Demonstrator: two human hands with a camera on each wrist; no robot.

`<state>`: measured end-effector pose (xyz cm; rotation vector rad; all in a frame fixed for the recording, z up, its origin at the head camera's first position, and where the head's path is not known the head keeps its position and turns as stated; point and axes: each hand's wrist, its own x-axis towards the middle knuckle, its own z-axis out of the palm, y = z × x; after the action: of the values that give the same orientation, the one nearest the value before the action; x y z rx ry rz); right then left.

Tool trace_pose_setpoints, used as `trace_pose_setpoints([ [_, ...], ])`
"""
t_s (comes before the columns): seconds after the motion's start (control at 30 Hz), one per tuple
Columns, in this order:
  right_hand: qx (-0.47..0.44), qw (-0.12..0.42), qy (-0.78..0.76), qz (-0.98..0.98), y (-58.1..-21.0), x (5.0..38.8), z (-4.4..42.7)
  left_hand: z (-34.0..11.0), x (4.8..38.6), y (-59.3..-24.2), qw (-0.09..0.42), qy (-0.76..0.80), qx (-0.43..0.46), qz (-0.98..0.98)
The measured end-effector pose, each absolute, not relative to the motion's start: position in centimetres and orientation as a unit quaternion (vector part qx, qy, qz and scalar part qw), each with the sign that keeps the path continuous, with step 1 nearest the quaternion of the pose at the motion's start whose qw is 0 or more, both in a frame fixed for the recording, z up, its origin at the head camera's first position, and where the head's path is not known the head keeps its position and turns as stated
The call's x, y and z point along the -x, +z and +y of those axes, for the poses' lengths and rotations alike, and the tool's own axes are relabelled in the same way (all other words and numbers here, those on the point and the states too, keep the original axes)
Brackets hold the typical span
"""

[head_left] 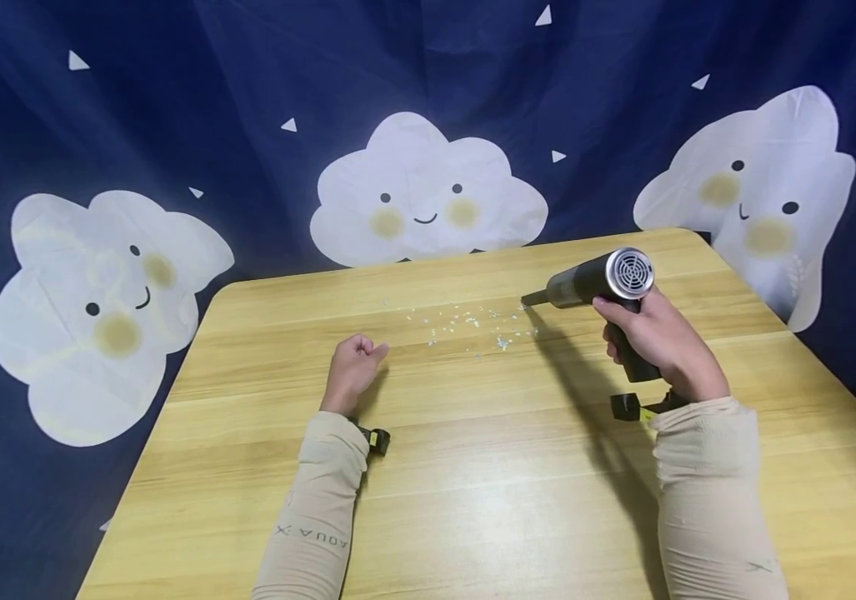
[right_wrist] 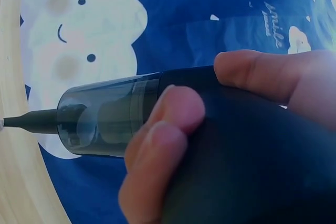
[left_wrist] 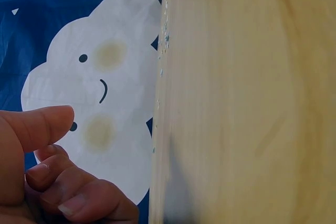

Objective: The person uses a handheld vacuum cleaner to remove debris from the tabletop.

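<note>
My right hand [head_left: 668,337] grips the handle of a black handheld vacuum cleaner [head_left: 581,282], which has a silver vented end. Its narrow nozzle [head_left: 536,297] points left and touches or nearly touches the tabletop at the right edge of a scatter of tiny pale paper-like bits [head_left: 503,342]. Fingers wrap the dark body in the right wrist view, and a see-through dust cup [right_wrist: 105,116] shows ahead of them. To the left of the bits, my left hand [head_left: 355,367] hovers over or rests on the table, fingers loosely curled, holding nothing.
The light wooden table [head_left: 458,500] has rounded far corners. Behind it hangs a dark blue curtain [head_left: 247,50] with smiling clouds. A black wrist camera [head_left: 625,407] juts out from the right wrist, and another [head_left: 377,441] from the left.
</note>
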<state>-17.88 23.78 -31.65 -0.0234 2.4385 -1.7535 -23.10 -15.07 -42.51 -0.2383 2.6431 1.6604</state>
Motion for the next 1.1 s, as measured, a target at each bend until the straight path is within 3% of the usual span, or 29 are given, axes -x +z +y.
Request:
trace_pose_setpoints([
  [1.1, 0.016, 0.087, -0.577, 0.812, -31.43, 17.77, 23.65, -15.11, 23.25, -42.62, 0.006, 0.533, 0.076, 0.843],
])
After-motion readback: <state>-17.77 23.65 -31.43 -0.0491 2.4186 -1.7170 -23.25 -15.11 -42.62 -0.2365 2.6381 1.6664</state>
